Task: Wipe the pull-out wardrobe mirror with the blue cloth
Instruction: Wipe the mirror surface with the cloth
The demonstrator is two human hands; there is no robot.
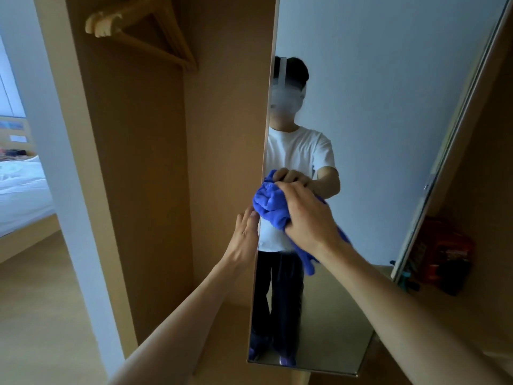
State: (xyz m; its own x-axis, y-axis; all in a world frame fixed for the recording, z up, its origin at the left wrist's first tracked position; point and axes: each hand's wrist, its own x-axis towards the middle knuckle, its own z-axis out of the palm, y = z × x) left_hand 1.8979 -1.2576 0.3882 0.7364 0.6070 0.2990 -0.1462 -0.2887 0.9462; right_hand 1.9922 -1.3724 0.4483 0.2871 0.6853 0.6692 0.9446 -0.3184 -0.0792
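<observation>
Wiping looks underway, not finished: the right hand (308,215), fingers curled round the bunched blue cloth (269,204), presses it to the mirror (374,134) at mid-height by its left edge, the left hand (244,237) steadying that edge with straight fingers; how much glass is already clean cannot be told.

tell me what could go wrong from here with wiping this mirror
1. The left hand rests its fingers at the left edge of the mirror; they might smudge the glass, or slip and let the panel shift under pressure.
2. The right hand grips the blue cloth bunched up, so it may wipe only a narrow patch and leave streaks.
3. A loose tail of cloth hangs below that hand and could drag across the glass.
</observation>
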